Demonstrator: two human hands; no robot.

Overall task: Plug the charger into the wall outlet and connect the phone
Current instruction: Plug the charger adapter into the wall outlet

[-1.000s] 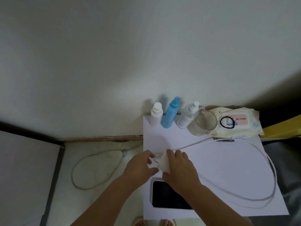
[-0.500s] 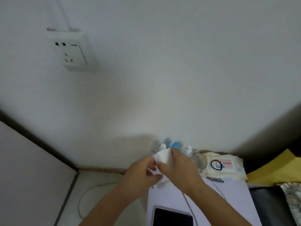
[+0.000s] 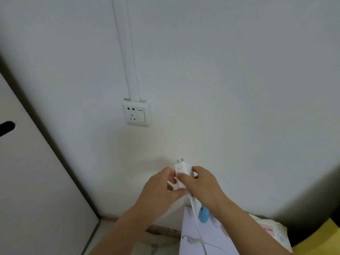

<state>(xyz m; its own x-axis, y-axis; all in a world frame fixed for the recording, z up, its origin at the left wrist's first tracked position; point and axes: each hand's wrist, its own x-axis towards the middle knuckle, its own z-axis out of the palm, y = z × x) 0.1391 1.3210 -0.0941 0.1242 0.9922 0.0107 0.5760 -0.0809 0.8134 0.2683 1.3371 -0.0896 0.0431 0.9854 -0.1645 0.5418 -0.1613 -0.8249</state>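
A white charger (image 3: 182, 171) with two metal prongs pointing up is held in the air by both hands. My left hand (image 3: 160, 190) grips its left side and my right hand (image 3: 204, 186) grips its right side and lower end. Its white cable (image 3: 196, 219) hangs down from the charger over the white table (image 3: 189, 229). The white wall outlet (image 3: 136, 112) with a switch sits on the wall up and to the left of the charger, well apart from it. The phone is out of view.
A white cable duct (image 3: 127, 52) runs up the wall from the outlet. A blue bottle (image 3: 203, 216) and a wipes pack (image 3: 272, 230) stand at the table's back edge. A cabinet side (image 3: 36, 181) fills the left. A yellow surface (image 3: 322, 238) is at the lower right.
Both hands have lifted the charger off the table and turned its prongs upward. The view has tilted up, so the outlet now sits near the middle and the phone has dropped out of view.
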